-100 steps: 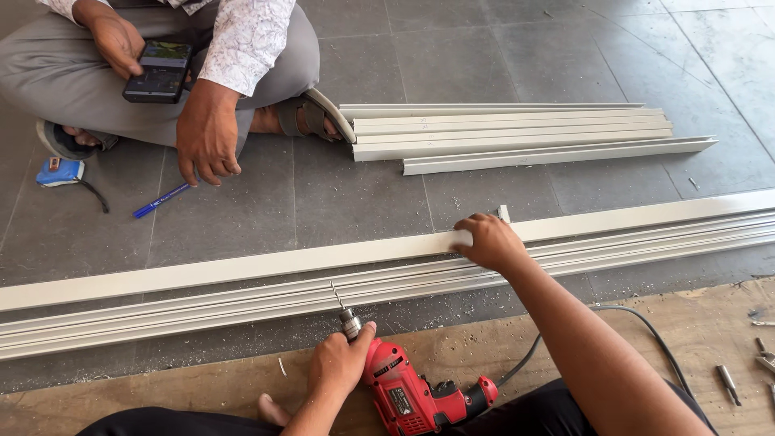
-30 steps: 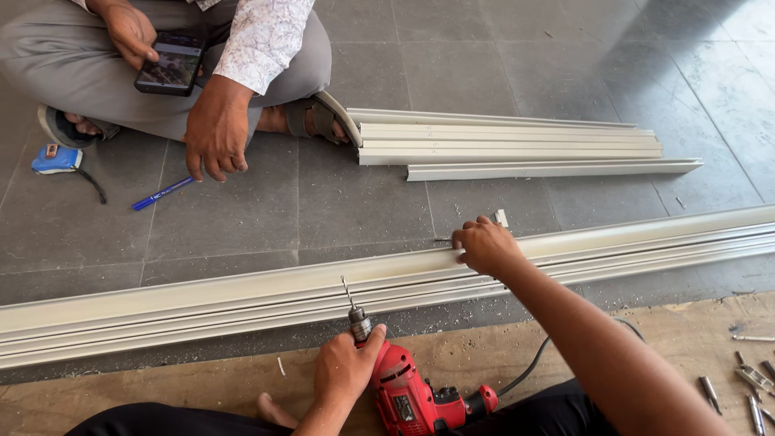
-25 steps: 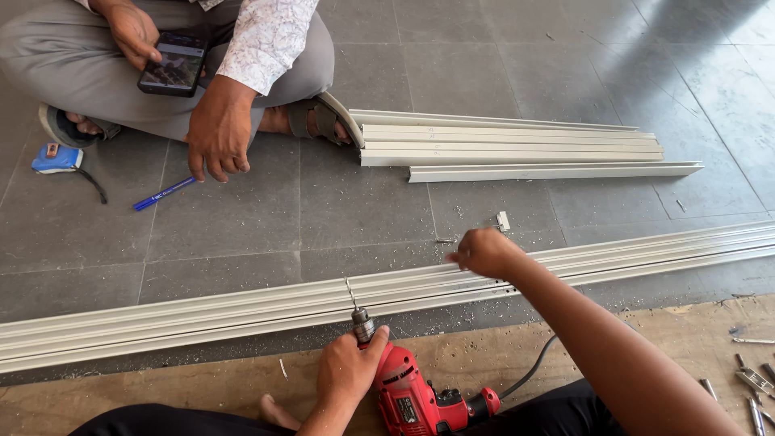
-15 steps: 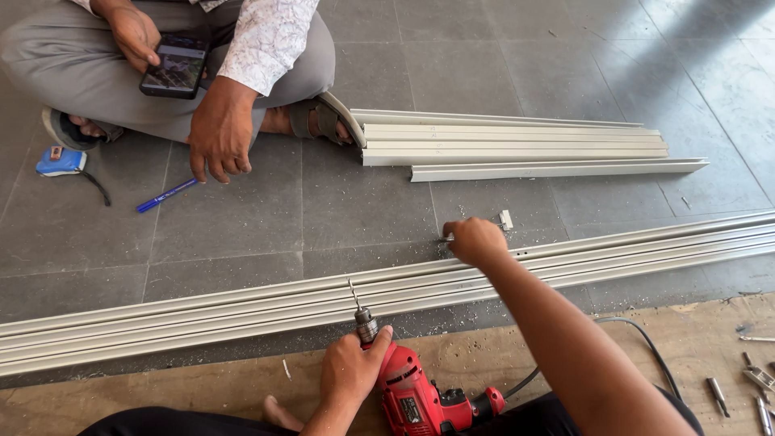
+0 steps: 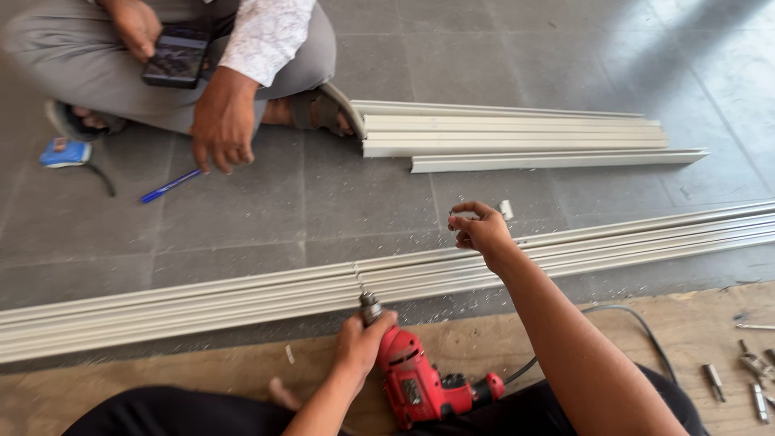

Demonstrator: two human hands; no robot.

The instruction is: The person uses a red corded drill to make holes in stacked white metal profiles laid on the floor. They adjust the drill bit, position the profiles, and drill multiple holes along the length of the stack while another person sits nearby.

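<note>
Grey tiled floor (image 5: 266, 210), long white aluminium profile (image 5: 242, 295) across it, left hand (image 5: 363, 343) wrapped round red drill (image 5: 420, 383), bit on profile, right hand (image 5: 480, 230) pinching something tiny above it, shorter profile stack (image 5: 517, 136), blue pen (image 5: 169, 186), seated person with phone (image 5: 176, 55) beyond.

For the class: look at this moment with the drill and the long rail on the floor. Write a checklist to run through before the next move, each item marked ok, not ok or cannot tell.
1. Left hand grips the red drill: ok.
2. Drill bit points at the long aluminium rail: ok.
3. Right hand is steadying the rail: not ok, it is lifted above it.
4. Right hand is clear of the bit: ok.
5. Drill cord lies away from the bit: ok.
6. The seated person's hand is clear of the rail: ok.
7. Bit is tight in the chuck: cannot tell.
</note>
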